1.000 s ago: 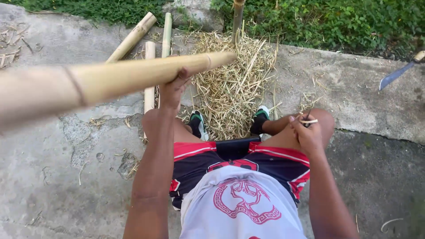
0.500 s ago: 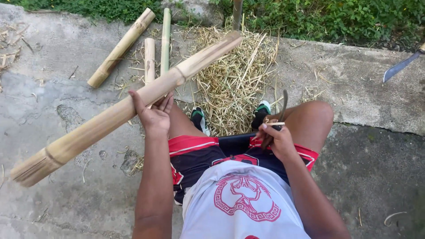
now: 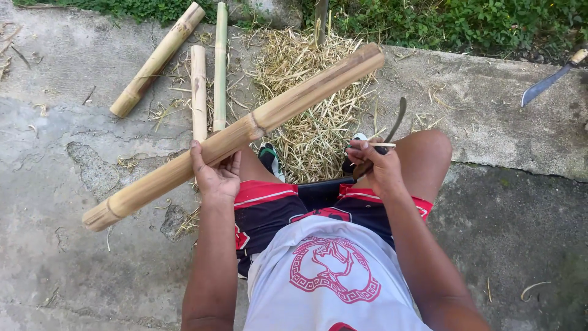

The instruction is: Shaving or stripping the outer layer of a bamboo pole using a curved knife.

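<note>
I am seated on concrete, looking down at my lap. My left hand grips a long thick bamboo pole near its middle; the pole slants from lower left up to the upper right, above my left thigh. My right hand rests by my right knee, shut on a curved dark-bladed knife and a thin pale sliver held between the fingers. The blade points up and away from me.
A heap of dry bamboo shavings lies ahead between my feet. Three shorter bamboo pieces lie on the ground at upper left. A second long knife lies at the far right on the slab. Grass borders the top edge.
The bamboo pole has swung away from the camera and settled lower, slanting across my left thigh. My right hand with the knife has risen slightly toward the knee.
</note>
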